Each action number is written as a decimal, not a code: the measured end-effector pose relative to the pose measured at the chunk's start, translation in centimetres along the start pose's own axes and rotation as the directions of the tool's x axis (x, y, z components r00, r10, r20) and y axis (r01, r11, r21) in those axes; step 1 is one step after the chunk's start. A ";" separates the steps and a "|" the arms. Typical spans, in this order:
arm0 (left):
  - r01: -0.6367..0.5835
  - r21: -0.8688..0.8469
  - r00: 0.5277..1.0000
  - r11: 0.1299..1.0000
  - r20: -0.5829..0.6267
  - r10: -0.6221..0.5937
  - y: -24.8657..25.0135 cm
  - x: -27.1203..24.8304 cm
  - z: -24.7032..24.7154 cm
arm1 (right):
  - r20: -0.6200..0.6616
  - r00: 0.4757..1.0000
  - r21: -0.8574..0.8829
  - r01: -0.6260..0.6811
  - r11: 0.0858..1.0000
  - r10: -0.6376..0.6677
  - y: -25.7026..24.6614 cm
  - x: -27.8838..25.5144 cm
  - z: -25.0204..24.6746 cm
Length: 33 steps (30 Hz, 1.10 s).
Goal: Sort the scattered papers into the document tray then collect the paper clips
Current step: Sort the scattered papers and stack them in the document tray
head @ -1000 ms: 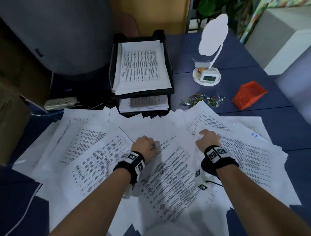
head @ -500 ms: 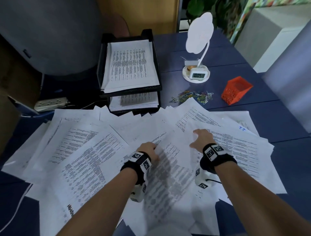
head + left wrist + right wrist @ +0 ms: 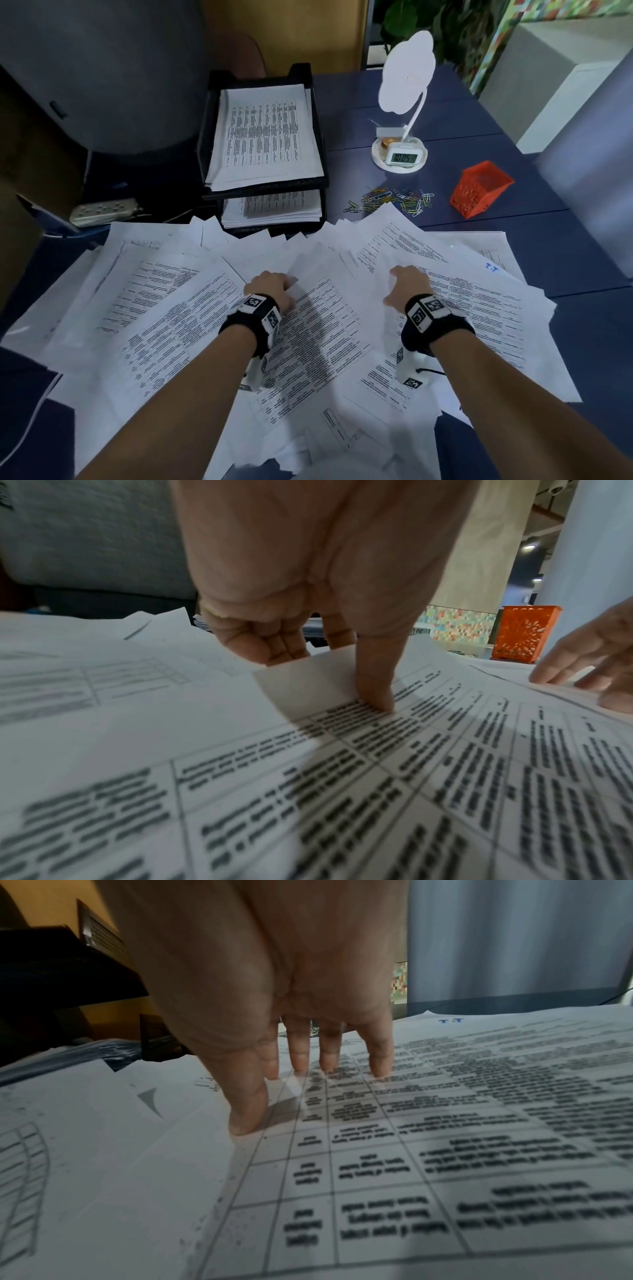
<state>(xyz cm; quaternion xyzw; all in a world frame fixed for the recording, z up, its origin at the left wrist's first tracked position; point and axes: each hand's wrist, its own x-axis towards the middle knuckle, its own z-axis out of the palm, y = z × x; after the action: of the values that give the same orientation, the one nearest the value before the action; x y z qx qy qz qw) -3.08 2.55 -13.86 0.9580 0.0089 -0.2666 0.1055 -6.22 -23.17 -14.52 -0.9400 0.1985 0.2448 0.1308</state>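
Printed papers (image 3: 164, 308) lie scattered in overlapping layers across the near half of the blue table. My left hand (image 3: 274, 286) pinches the far corner of the central sheet (image 3: 318, 335). The thumb (image 3: 373, 688) presses on top and the curled fingers (image 3: 263, 647) sit under the raised edge. My right hand (image 3: 406, 284) rests with straight fingertips (image 3: 329, 1061) on a sheet to the right (image 3: 479, 1123). The black two-tier document tray (image 3: 209, 144) stands behind the pile with paper stacks on both levels. Coloured paper clips (image 3: 394, 200) lie in a heap to the tray's right.
An orange mesh basket (image 3: 479, 190) stands right of the clips. Behind the clips is a white clock lamp (image 3: 400, 154). A power strip (image 3: 104, 210) lies left of the tray, and a grey chair back (image 3: 102, 68) rises behind it. Bare blue table (image 3: 565, 342) shows on the right.
The central sheet has shifted under my left hand and its far corner is now lifted. My right hand's fingers have straightened onto the right sheet.
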 end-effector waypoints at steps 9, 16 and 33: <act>-0.031 -0.231 0.994 0.972 -0.112 0.005 -1.1 -0.5 -0.5 | -0.010 1.000 0.025 -0.025 0.999 0.025 -1.6 -0.3 0.9; -0.113 -0.357 0.990 0.927 -0.124 0.073 -2.8 -0.6 -2.9 | -0.029 0.999 0.175 -0.025 0.984 0.031 -3.0 -0.8 -0.2; -0.573 -0.804 0.804 0.159 -0.589 -0.080 -3.4 -3.7 -12.2 | -0.516 0.842 0.830 0.537 0.149 -0.158 -11.4 -4.1 -9.2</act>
<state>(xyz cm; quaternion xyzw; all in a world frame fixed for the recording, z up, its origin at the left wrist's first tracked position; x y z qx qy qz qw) -0.35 8.53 -2.45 0.6901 0.0355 0.0831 0.7181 -0.76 -14.90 -2.89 -0.7024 0.0964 -0.1159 0.6957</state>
